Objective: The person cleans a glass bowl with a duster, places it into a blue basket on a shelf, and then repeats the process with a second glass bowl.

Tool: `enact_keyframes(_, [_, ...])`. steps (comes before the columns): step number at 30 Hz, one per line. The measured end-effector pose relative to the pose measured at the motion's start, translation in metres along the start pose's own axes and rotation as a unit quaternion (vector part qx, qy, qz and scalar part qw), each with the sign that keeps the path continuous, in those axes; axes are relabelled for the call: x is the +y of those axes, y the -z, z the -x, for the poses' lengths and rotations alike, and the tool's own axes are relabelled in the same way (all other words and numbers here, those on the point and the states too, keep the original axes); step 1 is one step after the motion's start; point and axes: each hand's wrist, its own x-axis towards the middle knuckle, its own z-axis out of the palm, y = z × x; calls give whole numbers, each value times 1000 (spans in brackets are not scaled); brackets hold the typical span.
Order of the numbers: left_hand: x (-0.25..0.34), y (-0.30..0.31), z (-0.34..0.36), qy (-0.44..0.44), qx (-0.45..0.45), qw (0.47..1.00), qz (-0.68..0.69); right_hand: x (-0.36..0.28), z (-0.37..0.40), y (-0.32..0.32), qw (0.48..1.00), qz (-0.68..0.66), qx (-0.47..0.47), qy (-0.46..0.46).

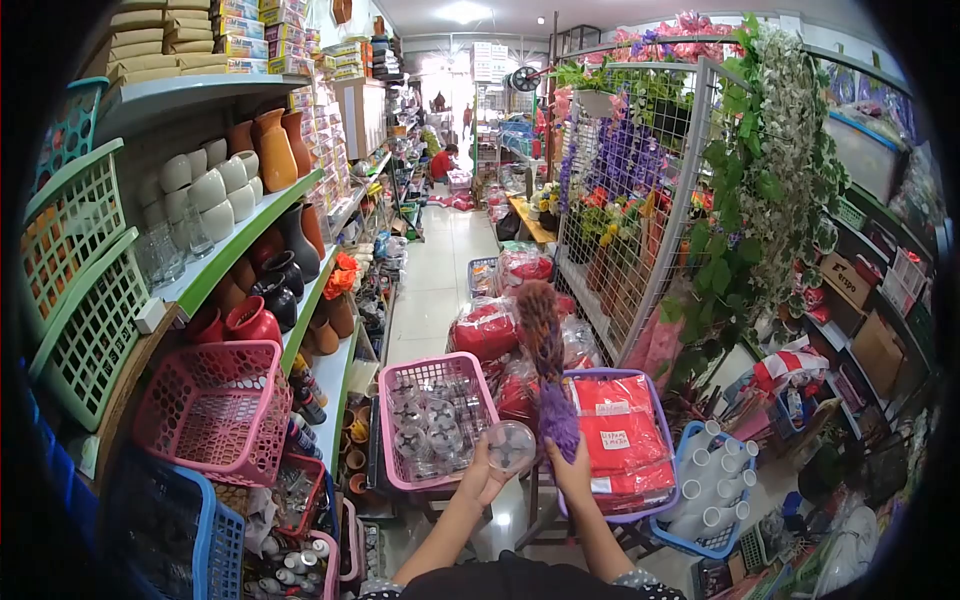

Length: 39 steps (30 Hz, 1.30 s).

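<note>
Two hands loaded, both in front of the stand. My read from here:

- left hand grasps a clear round container by its lower rim, fingers curled under it. The container is in the air, just off the near right corner of the pink basket, which holds more clear pieces of the same kind.
- right hand is clenched round the handle of a feather duster. The duster stands upright, its purple fluff touching or just beside the container's right edge; I can't tell which.

How I'd run the dusting:
- grip the rim only, so no prints land on the clear face
- tilt the face toward the fluff and sweep with the soft lower part, not the stem
- work over the pink basket, so a slip drops the piece among its own kind
- light strokes; thin plastic probably flexes

Writing:
- white labels on the red packs in the purple basket look handwritten but are too small to read
- cardboard box on the right shelf has dark print I can't make out
</note>
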Motion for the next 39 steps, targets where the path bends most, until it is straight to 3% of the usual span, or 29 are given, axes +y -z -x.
enact_keyframes(1, [0,0,-3,-3,18,999,30,3,3,10,1000,0,1,2])
enact_keyframes(4, [-2,28,-10,8,-5,995,98,-10,18,43,989,-15,-146,5])
enact_keyframes(5, [0,31,-11,8,-7,995,97,-11,20,61,989,-15,-145,7])
enact_keyframes(7, [3,34,-13,-50,-4,997,59,-10,26,93,934,168,-315,6])
enact_keyframes(8, [1,32,-12,-60,52,997,-20,-18,33,97,934,169,-313,7])
enact_keyframes(10, [2,29,-9,-31,29,999,25,-32,47,106,916,367,-159,-27])
enact_keyframes(11, [2,26,-7,-2,7,998,68,-29,49,107,916,368,-158,-29])
enact_keyframes(13, [0,16,-3,9,25,996,84,-18,55,110,920,386,-66,-13])
enact_keyframes(14, [0,11,-3,-7,27,998,59,-8,57,115,920,387,-64,-13])
enact_keyframes(16, [2,8,-6,-38,29,999,22,-2,60,124,955,226,-192,17])
enact_keyframes(17, [2,7,-6,-59,-15,998,18,-7,62,123,955,226,-190,16])
enact_keyframes(19, [5,1,0,-49,32,997,53,-30,70,114,922,358,-134,-54])
enact_keyframes(20, [9,3,0,-28,-1,996,84,-43,72,107,920,382,-85,-30])
enact_keyframes(23, [8,7,2,-45,-17,992,117,-30,74,110,942,322,-98,2])
enact_keyframes(25, [7,22,-3,-37,-32,987,156,-33,75,111,932,335,-136,9])
enact_keyframes(26, [8,30,-5,29,-47,942,332,-35,76,110,921,348,-175,17])
enact_keyframes(27, [5,37,-5,30,-46,942,331,-35,77,107,921,348,-175,16])
enact_keyframes(29, [7,29,-1,-25,-28,985,167,-34,75,99,931,362,-46,1])
enact_keyframes(30, [7,29,0,-26,-25,984,176,-27,74,101,941,335,-31,9])
enact_keyframes(31, [9,23,3,-28,-24,984,177,-24,72,105,941,335,-33,9])
enact_keyframes(33, [13,9,10,-77,34,989,119,-21,71,113,938,309,-158,0])
enact_keyframes(34, [17,19,7,-69,-45,995,58,-34,71,111,915,351,-199,-4])
enact_keyframes(35, [14,25,5,-68,-45,995,58,-34,72,107,915,351,-199,-5])
enact_keyframes(37, [14,23,6,-53,-31,986,152,-35,70,101,923,374,-91,-19])
enact_keyframes(39, [17,14,11,-58,-25,985,159,-36,67,103,925,363,-109,-9])
